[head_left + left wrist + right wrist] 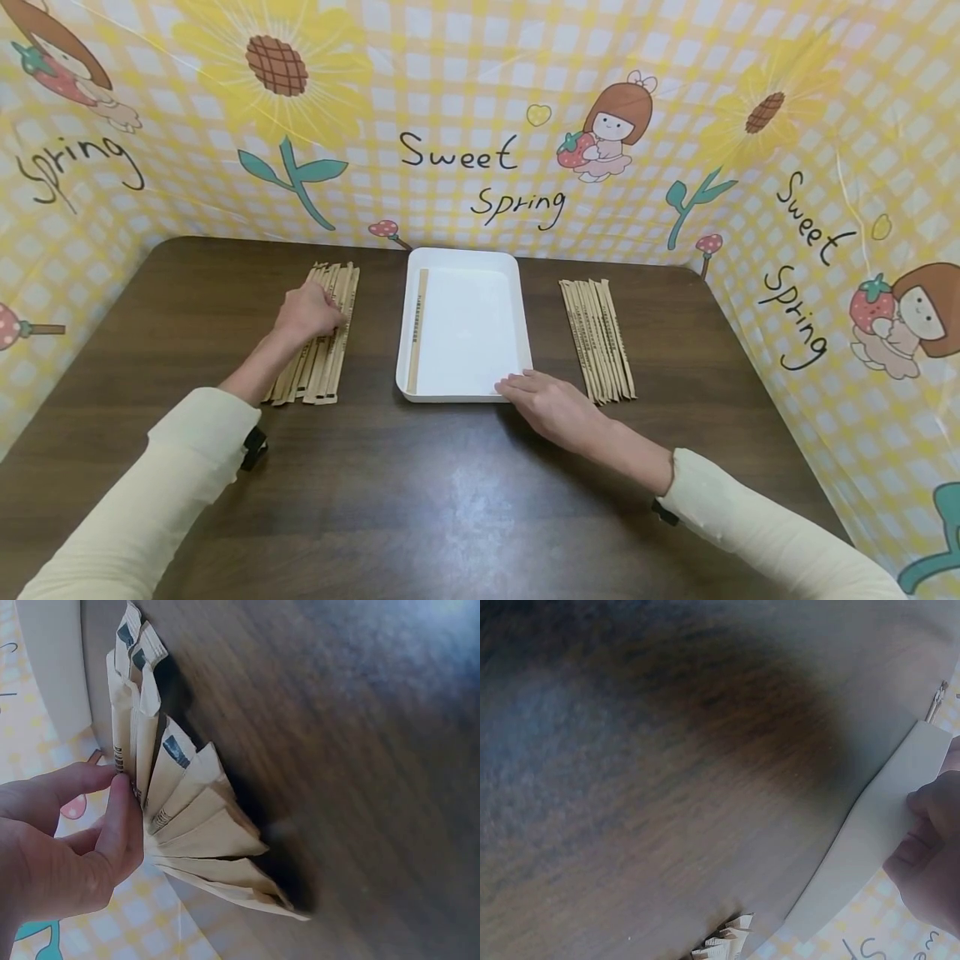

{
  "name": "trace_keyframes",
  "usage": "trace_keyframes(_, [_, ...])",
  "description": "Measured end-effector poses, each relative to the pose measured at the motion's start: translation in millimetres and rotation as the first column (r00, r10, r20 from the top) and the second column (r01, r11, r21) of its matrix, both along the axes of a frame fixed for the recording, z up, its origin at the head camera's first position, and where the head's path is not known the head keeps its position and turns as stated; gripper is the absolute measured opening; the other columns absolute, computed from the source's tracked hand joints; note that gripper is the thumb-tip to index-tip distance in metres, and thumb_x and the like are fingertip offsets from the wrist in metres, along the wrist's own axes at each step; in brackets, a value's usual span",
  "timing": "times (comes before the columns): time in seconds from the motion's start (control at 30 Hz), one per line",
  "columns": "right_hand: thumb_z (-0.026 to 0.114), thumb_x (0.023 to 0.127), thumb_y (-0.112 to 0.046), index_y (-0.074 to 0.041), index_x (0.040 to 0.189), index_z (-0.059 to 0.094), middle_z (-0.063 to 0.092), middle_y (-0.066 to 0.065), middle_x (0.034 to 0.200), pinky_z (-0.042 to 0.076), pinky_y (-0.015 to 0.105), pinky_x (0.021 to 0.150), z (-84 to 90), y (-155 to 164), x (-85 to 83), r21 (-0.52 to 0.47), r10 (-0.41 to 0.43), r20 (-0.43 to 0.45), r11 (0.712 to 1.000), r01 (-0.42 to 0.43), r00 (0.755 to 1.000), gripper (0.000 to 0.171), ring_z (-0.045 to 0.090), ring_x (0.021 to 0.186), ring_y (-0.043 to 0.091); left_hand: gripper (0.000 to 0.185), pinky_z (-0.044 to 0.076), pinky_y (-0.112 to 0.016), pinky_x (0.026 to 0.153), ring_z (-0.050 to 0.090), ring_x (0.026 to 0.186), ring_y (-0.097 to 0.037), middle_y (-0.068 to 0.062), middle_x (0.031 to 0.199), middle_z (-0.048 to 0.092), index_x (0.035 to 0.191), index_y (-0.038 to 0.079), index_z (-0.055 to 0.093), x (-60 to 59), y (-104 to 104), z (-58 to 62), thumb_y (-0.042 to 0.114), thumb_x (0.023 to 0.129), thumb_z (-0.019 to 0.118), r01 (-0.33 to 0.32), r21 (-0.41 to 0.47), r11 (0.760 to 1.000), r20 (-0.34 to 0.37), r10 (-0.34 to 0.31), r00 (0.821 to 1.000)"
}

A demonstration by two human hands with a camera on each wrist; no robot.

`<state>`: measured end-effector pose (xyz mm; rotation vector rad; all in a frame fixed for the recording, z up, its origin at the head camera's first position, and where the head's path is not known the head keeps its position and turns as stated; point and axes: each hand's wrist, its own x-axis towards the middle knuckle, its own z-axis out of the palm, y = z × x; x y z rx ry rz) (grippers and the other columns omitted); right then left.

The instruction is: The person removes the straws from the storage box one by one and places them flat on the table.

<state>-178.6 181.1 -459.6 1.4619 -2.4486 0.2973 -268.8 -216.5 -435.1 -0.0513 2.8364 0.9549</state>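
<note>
A white tray (472,333) lies at the table's middle with one brown paper sleeve (417,329) along its left side. A pile of the same sleeves (330,350) lies left of the tray, fanned out in the left wrist view (195,817). My left hand (330,321) sits on this pile, thumb and forefinger (116,778) pinching the edge of one sleeve. A second pile (597,337) lies right of the tray. My right hand (517,385) rests flat on the table, its fingers (922,817) touching the tray's (870,840) near right corner.
The dark wooden table (420,500) is walled on three sides by a yellow checked cloth with cartoon prints (480,175). The ends of the right pile (724,941) show low in the right wrist view. The tray's side (52,667) appears beyond the left pile.
</note>
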Motion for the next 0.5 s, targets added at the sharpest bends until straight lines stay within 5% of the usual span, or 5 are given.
trace_keyframes(0.17, [0.069,0.089,0.003,0.002,0.120,0.068,0.070,0.013,0.117,0.048,0.039,0.103,0.0,0,0.1,0.003,-0.002,0.002,1.000,0.002,1.000,0.032,0.065,0.112,0.026,0.035,0.028,-0.026,0.043,0.032,0.044,-0.012,0.005,0.045,0.039,0.048,0.016,0.047,-0.1,3,3.9,0.009,0.080,0.060,-0.013,0.008,1.000,-0.025,0.013,1.000])
trace_keyframes(0.3, [0.070,0.088,0.003,0.002,0.120,0.068,0.070,0.014,0.117,0.048,0.039,0.102,0.0,0,0.4,0.004,-0.002,0.003,1.000,0.002,1.000,0.032,0.066,0.112,0.026,0.026,0.031,-0.026,0.045,0.038,0.049,-0.012,0.004,0.050,0.051,0.056,0.007,0.064,0.4,14,14.0,0.012,0.082,0.064,0.002,0.037,0.999,-0.048,0.000,0.999])
trace_keyframes(0.5, [0.069,0.089,0.003,0.001,0.120,0.068,0.070,0.013,0.117,0.048,0.038,0.103,-0.1,0,-0.1,0.010,-0.010,-0.001,1.000,0.010,1.000,0.031,0.065,0.112,0.025,0.026,0.034,-0.026,0.047,0.048,0.054,-0.013,-0.005,0.060,0.064,0.072,0.000,0.070,0.4,43,31.6,0.021,0.087,0.071,0.031,0.102,0.994,-0.038,-0.028,0.999])
